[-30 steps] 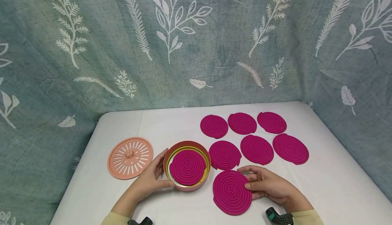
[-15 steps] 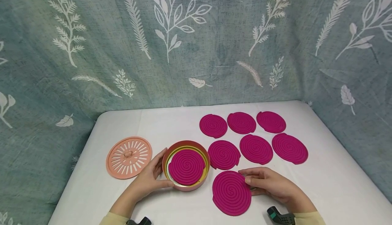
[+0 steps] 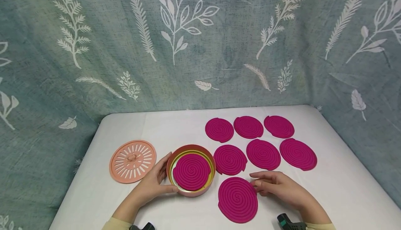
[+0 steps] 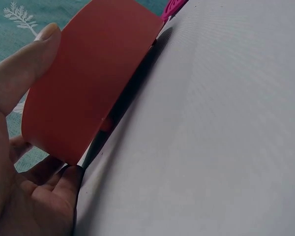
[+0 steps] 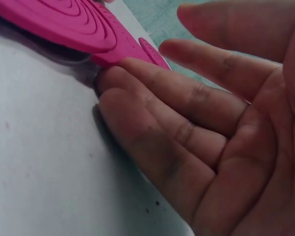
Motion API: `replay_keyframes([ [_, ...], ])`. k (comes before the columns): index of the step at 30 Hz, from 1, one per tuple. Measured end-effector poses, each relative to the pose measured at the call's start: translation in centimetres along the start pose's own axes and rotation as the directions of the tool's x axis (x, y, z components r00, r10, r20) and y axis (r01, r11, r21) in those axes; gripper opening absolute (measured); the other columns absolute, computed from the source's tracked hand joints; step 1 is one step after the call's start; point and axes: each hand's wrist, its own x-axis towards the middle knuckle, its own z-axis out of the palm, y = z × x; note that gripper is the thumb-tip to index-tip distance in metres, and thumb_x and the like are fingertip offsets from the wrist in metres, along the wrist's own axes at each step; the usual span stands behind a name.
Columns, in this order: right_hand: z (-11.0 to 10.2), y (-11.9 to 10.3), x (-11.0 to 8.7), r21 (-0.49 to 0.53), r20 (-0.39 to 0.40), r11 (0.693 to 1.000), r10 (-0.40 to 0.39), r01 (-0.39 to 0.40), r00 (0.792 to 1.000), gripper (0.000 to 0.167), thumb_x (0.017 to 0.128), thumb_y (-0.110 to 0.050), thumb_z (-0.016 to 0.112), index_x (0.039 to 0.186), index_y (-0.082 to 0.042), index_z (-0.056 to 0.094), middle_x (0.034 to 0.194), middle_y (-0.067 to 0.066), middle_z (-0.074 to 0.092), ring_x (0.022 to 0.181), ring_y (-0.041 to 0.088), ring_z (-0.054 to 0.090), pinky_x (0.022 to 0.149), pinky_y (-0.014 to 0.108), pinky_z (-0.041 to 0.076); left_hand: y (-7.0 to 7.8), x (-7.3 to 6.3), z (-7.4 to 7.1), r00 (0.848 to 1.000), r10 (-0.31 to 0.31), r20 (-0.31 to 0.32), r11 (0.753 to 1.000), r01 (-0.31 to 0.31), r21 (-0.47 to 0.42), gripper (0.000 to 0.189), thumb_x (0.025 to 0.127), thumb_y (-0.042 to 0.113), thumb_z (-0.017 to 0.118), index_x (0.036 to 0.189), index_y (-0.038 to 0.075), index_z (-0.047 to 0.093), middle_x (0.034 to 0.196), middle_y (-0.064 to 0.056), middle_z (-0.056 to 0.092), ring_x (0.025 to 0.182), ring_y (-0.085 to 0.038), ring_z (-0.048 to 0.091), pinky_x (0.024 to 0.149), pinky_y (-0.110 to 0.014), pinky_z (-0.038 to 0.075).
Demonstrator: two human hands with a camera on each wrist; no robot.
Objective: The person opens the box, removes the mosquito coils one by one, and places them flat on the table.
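A round mosquito coil holder stands at the middle of the table with a magenta mosquito coil inside. My left hand grips its left side, thumb in front and fingers round the back. In the left wrist view the reddish outer wall lies between thumb and fingers. Another magenta coil lies right of the holder. My right hand is beside that coil's right edge with relaxed fingers and holds nothing; the right wrist view shows its fingers loosely extended near a coil.
Several more magenta coils lie in two rows at the back right, the nearest coil close to the holder. A slotted peach lid lies flat at the left. Behind the white table hangs a leaf-patterned green curtain.
My right thumb and fingers have let go of the front coil's edge, and the hand has shifted slightly right. The left hand stays on the holder.
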Motion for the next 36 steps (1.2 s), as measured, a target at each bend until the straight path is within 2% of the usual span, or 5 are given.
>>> replay_keyframes([
  [5,-0.16,0.05,0.04,0.021,0.012,1.000,-0.002,0.001,1.000,0.047,0.100,-0.014,0.059,0.137,0.012,0.048,0.118,0.020,0.067,0.103,0.029,0.068,0.084,0.036,0.061,0.03,-0.08,0.00,1.000,-0.002,0.006,1.000,0.002,0.005,0.115,0.065,0.018,0.095,0.157,0.025,0.026,0.158,0.002,0.030,0.144,-0.012,0.028,0.112,-0.018,0.027],
  [8,-0.25,0.05,0.04,0.019,0.017,1.000,-0.010,0.009,1.000,0.048,0.100,-0.014,0.058,0.137,0.013,0.047,0.118,0.021,0.067,0.103,0.030,0.067,0.084,0.035,0.061,0.11,-0.14,-0.05,1.000,0.006,0.015,1.000,-0.007,0.010,0.117,0.065,0.019,0.095,0.158,0.021,0.024,0.158,0.001,0.029,0.144,-0.014,0.027,0.112,-0.019,0.027],
  [15,-0.31,0.04,0.11,0.015,0.012,1.000,-0.016,0.015,1.000,0.049,0.100,-0.014,0.059,0.138,0.013,0.046,0.116,0.022,0.067,0.103,0.031,0.067,0.084,0.035,0.061,0.34,-0.16,-0.07,1.000,-0.015,0.009,0.999,0.015,0.032,0.117,0.063,0.023,0.096,0.157,0.025,0.026,0.155,0.007,0.032,0.142,-0.008,0.030,0.112,-0.018,0.030],
  [24,-0.44,0.44,0.27,0.016,-0.006,1.000,-0.006,0.006,1.000,0.050,0.100,-0.015,0.059,0.140,0.011,0.045,0.118,0.021,0.067,0.102,0.032,0.066,0.083,0.037,0.061,0.29,-0.14,-0.05,1.000,-0.014,0.004,1.000,0.014,0.022,0.117,0.063,0.023,0.096,0.157,0.025,0.027,0.156,0.006,0.032,0.142,-0.010,0.030,0.112,-0.018,0.030],
  [36,-0.40,0.11,0.39,-0.039,-0.135,0.999,-0.025,0.020,0.990,0.051,0.098,-0.023,0.063,0.139,0.004,0.050,0.118,0.021,0.066,0.103,0.033,0.066,0.083,0.037,0.061,0.40,-0.13,-0.10,1.000,-0.012,0.011,1.000,0.012,0.018,0.117,0.063,0.022,0.096,0.157,0.025,0.027,0.156,0.006,0.032,0.142,-0.009,0.030,0.112,-0.018,0.030],
])
